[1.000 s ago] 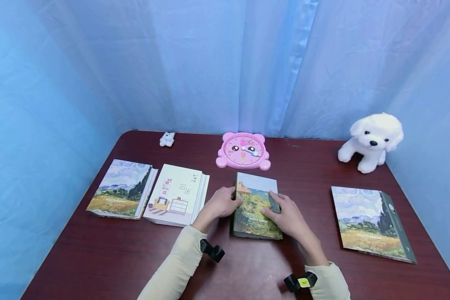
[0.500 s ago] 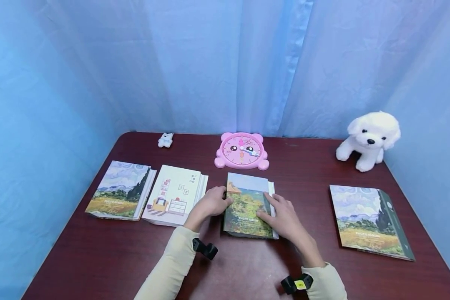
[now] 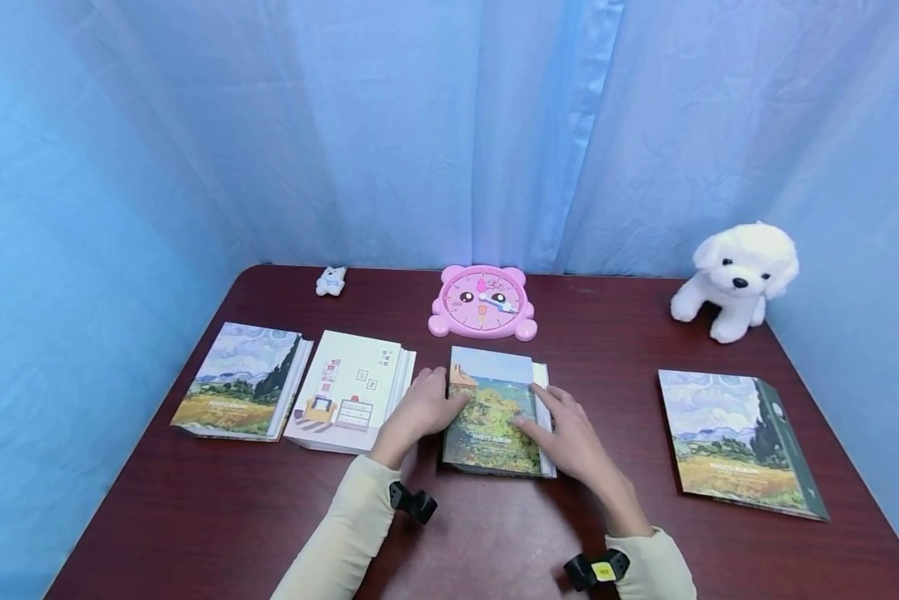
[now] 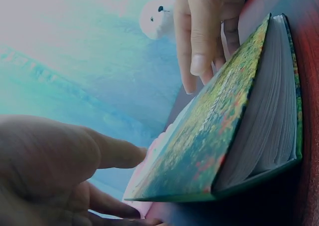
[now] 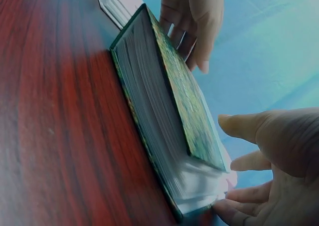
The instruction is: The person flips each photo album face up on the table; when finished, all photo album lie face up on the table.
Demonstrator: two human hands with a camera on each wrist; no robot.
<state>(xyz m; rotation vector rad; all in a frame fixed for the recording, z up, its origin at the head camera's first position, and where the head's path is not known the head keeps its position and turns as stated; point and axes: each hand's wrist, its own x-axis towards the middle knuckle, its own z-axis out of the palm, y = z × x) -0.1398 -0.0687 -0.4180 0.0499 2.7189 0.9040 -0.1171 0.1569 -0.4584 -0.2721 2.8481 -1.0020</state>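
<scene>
A thick photo album (image 3: 490, 417) with a painted garden and house on its cover lies flat on the table, between both hands. Its white page edges (image 5: 144, 86) face the person and the right side. My left hand (image 3: 422, 410) is at the album's spine side, its thumb reaching over the cover's left edge and its fingers beside the spine. At the opposite side, my right hand (image 3: 569, 429) has its fingertips at the page edges; in the right wrist view its thumb stands apart from the cover. Fingers of both hands look fairly straight.
To the left lie a white album (image 3: 347, 392) with a furniture drawing and a landscape album (image 3: 239, 379). Another landscape album (image 3: 737, 442) lies at the right. Behind are a pink toy clock (image 3: 482, 302), a small white figure (image 3: 331, 282) and a white plush dog (image 3: 737, 279).
The garden album has shifted left, nearer the white album, and its right page edges have come into view. Both hands have moved left along with it, mostly in the first half second.
</scene>
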